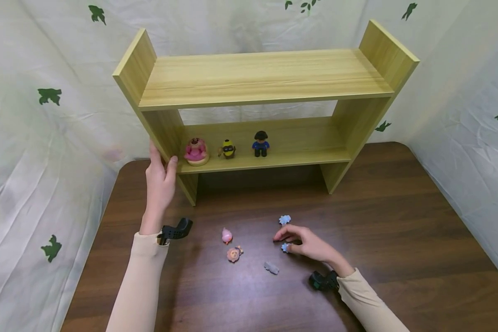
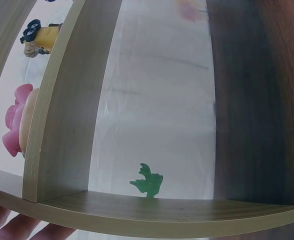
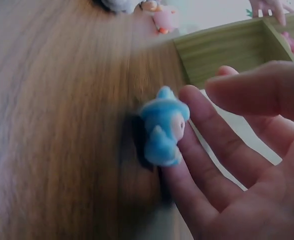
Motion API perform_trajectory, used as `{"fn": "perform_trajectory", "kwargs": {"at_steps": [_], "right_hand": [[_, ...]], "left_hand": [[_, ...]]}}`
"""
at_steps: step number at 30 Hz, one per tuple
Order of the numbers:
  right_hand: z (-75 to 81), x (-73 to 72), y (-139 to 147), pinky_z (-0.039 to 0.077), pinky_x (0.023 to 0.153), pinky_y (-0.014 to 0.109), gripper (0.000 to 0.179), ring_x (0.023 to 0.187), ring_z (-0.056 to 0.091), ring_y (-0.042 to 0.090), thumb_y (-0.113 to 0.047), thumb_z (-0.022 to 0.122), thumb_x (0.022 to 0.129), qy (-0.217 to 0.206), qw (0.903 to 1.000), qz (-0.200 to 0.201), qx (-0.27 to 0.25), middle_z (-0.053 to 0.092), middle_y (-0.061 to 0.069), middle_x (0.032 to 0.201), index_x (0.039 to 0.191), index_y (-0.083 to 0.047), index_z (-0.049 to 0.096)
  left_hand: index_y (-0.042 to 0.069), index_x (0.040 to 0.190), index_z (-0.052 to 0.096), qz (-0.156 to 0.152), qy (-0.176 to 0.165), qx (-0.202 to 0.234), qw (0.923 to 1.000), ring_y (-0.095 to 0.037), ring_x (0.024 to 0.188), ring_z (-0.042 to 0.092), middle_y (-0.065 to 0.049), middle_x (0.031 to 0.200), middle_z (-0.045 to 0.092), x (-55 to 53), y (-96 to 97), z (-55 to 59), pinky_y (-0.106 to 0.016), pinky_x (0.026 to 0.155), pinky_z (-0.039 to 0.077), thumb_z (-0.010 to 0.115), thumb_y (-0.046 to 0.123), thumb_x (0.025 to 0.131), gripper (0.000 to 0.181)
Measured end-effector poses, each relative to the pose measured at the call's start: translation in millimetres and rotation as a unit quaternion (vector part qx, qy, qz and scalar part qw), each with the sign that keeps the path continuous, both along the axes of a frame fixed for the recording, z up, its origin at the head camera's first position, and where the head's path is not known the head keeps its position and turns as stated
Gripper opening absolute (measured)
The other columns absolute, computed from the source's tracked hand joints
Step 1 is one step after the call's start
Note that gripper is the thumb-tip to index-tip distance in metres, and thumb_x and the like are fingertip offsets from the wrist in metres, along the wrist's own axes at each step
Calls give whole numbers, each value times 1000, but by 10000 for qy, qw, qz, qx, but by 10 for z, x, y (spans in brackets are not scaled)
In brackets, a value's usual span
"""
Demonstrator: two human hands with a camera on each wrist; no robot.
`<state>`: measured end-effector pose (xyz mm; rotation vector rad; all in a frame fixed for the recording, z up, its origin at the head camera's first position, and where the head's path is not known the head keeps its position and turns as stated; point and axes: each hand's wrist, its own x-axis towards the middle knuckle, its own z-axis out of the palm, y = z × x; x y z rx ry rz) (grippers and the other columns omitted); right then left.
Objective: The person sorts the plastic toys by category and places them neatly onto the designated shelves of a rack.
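At the left of the wooden shelf (image 1: 269, 78), my left hand (image 1: 162, 184) grips the side panel, thumb at the front edge and fingers along the outer face. In the left wrist view the fingers (image 2: 17, 230) wrap behind that panel. Low over the table, my right hand (image 1: 307, 242) has loosely bent fingers and a thumb held apart from them. A small light-blue figurine (image 3: 162, 130) with a pale face is right at its fingertips. From the head view, one blue piece (image 1: 285, 247) shows beside the thumb, partly covered, and another blue piece (image 1: 284, 220) lies just beyond the hand.
On the middle board stand a pink bear figure (image 1: 196, 151), a yellow goggled figure (image 1: 228, 149) and a blue-shirted figure (image 1: 260, 144). A pink toy (image 1: 226, 235), an orange lion-like toy (image 1: 234, 254) and a grey toy (image 1: 271, 268) lie on the brown table (image 1: 398, 240).
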<state>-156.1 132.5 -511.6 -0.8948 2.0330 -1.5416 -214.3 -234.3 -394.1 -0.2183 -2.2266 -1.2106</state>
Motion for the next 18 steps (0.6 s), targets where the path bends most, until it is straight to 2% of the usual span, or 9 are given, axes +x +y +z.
{"fn": "perform_trajectory", "kwargs": {"at_steps": [4, 10, 14, 18], "right_hand": [[3, -1, 28, 45, 90, 38, 29, 104, 58, 30, 8, 60, 86, 216, 9993, 57, 306, 62, 15, 113, 114, 2, 60], [-8, -10, 49, 47, 86, 32, 28, 99, 59, 21, 7, 62, 86, 204, 9975, 90, 674, 64, 7, 110, 112, -2, 63], [-36, -23, 46, 48, 82, 30, 25, 94, 60, 18, 7, 61, 86, 226, 9976, 47, 655, 66, 5, 104, 109, -3, 64], [-37, -19, 47, 49, 79, 30, 23, 89, 60, 19, 8, 60, 85, 191, 9989, -90, 409, 66, 9, 100, 106, 0, 64]], "left_hand": [[13, 154, 14, 3, -6, 2, 10000, -40, 115, 50, -30, 127, 50, -1, 0, -4, -56, 89, 40, 47, 11, 100, 63], [12, 154, 13, 25, -5, -22, 10000, -41, 115, 50, -31, 126, 50, -5, 2, -5, -56, 89, 40, 47, 12, 100, 64], [12, 154, 13, 35, -22, -18, 10000, -41, 115, 50, -30, 126, 50, -5, 5, -4, -56, 90, 40, 47, 12, 100, 64], [12, 154, 13, 30, -20, -2, 10000, -41, 116, 50, -30, 126, 50, -3, 6, -4, -56, 90, 39, 47, 12, 100, 64]]}}
